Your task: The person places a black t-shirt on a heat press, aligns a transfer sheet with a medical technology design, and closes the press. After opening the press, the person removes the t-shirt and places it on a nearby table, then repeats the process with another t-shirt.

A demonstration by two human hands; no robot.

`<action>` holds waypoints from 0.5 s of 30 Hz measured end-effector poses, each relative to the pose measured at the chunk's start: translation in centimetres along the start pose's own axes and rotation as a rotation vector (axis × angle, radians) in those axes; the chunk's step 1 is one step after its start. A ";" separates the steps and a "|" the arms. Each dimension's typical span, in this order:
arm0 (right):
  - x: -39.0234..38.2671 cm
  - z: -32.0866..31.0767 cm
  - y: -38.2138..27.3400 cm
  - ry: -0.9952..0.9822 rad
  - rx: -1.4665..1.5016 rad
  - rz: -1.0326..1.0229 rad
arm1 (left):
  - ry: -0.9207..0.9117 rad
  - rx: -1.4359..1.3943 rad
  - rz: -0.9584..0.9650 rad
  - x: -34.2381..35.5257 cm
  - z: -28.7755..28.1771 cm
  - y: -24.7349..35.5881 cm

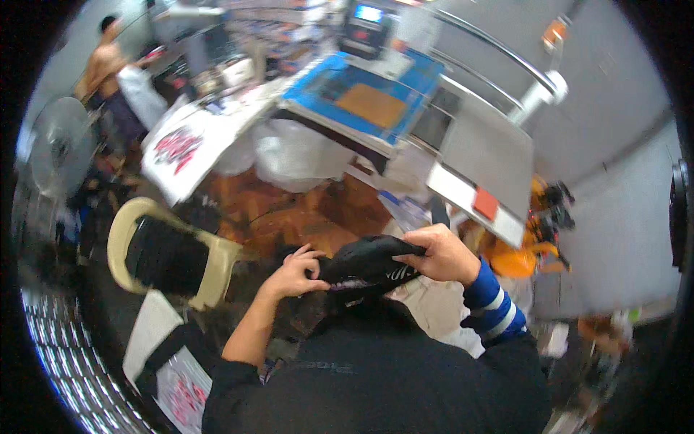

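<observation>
In front of my chest, my left hand (pixel 289 277) and right hand (pixel 442 253) both grip a black cloth piece (pixel 365 265); handling judged under way, piece not yet set down, remainder unclear; it lies bunched between them, one end in each; beyond, well apart, a blue machine bed (pixel 311 88)

The blue-topped machine (pixel 322 85) shows a cluttered workshop.

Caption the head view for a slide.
Left hand and right hand hold black cloth between them, a chair standing off to the left.
</observation>
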State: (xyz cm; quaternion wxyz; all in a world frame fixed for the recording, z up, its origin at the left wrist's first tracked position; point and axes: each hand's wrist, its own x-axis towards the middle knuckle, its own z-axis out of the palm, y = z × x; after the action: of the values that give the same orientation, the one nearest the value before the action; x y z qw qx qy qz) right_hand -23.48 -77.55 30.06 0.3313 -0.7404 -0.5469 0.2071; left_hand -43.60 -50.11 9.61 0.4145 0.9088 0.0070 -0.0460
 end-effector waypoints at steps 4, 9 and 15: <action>-5.1 0.1 -0.5 0.102 0.204 -0.146 | -0.001 -0.043 0.044 4.2 2.2 4.3; -12.2 -0.9 0.0 0.350 -0.060 0.142 | -0.244 -0.416 -0.013 12.0 4.2 7.2; -20.1 -0.8 3.4 0.796 -0.183 0.480 | -0.559 -0.549 0.146 13.6 0.6 11.6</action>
State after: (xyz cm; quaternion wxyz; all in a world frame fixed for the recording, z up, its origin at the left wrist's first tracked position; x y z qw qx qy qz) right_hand -27.07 -97.44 27.06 0.3913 -0.8939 -0.2068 -0.0713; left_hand -29.52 -58.55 16.73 0.6300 0.7150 -0.1585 -0.2583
